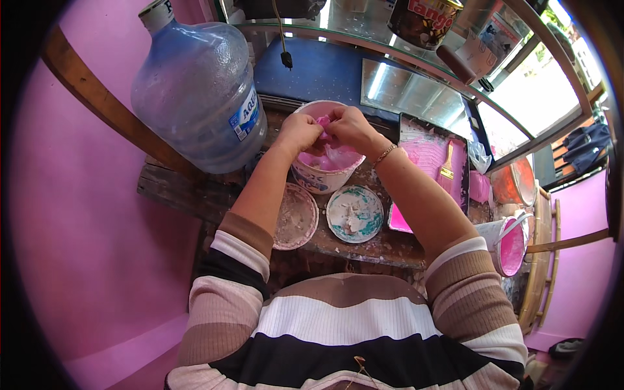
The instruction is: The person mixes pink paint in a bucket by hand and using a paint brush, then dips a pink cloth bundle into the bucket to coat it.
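Both of my hands are at the mouth of a white bucket (312, 179) with pink inside and a crumpled, pink-smeared bag (337, 156). My left hand (300, 133) has its fingers closed on a bright pink, crumpled piece (323, 123), probably plastic. My right hand (351, 132) pinches the same piece from the other side, close to my left fingers. Just below the bucket lie two round lids, one dirty beige (292, 218) and one with white and teal residue (353, 214).
A large water bottle (188, 104) stands left beside a pink wall (97, 221). Right are a paint tray (422, 162) with brush (446, 166), a pink-lined bucket (507, 244) and an orange bucket (510, 182). A glass shelf (344, 34) holds a tin (419, 23) behind, above a blue board (305, 68).
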`<state>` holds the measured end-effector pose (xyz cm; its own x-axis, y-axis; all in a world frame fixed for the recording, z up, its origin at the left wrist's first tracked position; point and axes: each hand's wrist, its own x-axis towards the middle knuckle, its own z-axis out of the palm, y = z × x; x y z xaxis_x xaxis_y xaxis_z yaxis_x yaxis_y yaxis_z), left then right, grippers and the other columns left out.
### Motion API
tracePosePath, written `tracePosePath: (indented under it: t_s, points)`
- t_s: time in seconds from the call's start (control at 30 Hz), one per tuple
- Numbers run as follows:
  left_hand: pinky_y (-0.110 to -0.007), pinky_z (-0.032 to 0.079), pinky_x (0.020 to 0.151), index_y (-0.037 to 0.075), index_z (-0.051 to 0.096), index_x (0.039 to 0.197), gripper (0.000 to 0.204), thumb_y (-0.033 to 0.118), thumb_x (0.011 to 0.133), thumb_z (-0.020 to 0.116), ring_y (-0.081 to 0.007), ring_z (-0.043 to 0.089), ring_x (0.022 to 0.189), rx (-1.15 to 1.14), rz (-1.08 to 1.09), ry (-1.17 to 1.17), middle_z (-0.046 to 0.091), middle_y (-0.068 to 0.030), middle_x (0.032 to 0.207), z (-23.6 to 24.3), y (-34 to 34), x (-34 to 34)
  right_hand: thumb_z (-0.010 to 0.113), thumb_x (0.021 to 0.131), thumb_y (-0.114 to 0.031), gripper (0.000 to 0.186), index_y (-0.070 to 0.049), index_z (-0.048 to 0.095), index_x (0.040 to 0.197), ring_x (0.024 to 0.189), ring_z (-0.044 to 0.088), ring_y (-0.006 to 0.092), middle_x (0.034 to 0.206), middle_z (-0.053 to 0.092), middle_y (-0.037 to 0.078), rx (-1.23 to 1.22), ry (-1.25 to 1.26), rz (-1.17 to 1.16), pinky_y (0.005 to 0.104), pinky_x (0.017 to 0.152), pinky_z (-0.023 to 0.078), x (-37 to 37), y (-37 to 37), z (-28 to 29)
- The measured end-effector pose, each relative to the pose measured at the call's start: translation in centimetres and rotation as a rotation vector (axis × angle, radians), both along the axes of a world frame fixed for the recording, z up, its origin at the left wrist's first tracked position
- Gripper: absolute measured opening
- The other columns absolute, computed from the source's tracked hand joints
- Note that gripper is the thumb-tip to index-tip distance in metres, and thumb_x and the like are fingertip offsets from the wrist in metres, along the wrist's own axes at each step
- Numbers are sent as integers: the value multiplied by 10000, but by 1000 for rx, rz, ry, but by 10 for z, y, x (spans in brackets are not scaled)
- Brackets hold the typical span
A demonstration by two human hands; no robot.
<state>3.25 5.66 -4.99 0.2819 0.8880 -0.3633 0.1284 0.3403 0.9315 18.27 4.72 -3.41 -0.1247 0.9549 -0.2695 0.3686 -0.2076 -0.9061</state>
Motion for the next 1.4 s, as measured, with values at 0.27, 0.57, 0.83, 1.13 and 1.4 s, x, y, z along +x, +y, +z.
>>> tracePosePath:
  t_s: [0.27, 0.57, 0.83, 1.13, 1.4]
  points:
    - [-333, 567, 507, -29, 623, 770, 155, 123, 775, 651, -233, 671, 621, 135, 12, 325, 650, -152, 744, 5, 8, 1, 670, 766, -205, 255, 24, 649, 877, 754, 640, 336, 763, 649, 212, 317, -626, 48, 377, 697, 498, 15, -11, 17]
    - [-379, 512, 730, 8, 603, 716, 64, 28, 675, 649, -324, 647, 788, 276, 91, 32, 629, -169, 748, -12, 17, 9, 580, 784, -170, 227, 20, 662, 877, 820, 639, 370, 840, 655, 229, -63, -164, 42, 424, 730, 507, 8, -8, 14]
    - [-382, 512, 697, 0, 572, 725, 131, -13, 647, 676, -309, 648, 770, 817, -74, 639, 632, -160, 744, -6, 7, 2, 594, 738, -162, 230, -5, 645, 898, 935, 615, 362, 939, 646, 223, 242, -675, -111, 410, 818, 487, -6, -12, 16]
    - [-414, 504, 750, 11, 618, 795, 86, -1, 711, 604, -356, 638, 825, 881, -118, 628, 648, -211, 849, -17, 15, 12, 616, 788, -178, 255, 8, 619, 961, 956, 616, 354, 968, 649, 215, 268, -741, 45, 421, 823, 486, -13, 6, -28]
    - [-427, 497, 826, 6, 691, 891, 212, -5, 706, 588, -361, 624, 950, 615, -401, 958, 643, -232, 977, -61, 41, 24, 640, 746, -164, 203, -34, 703, 889, 906, 655, 322, 953, 668, 198, 127, -897, 222, 421, 814, 511, -18, 21, -49]
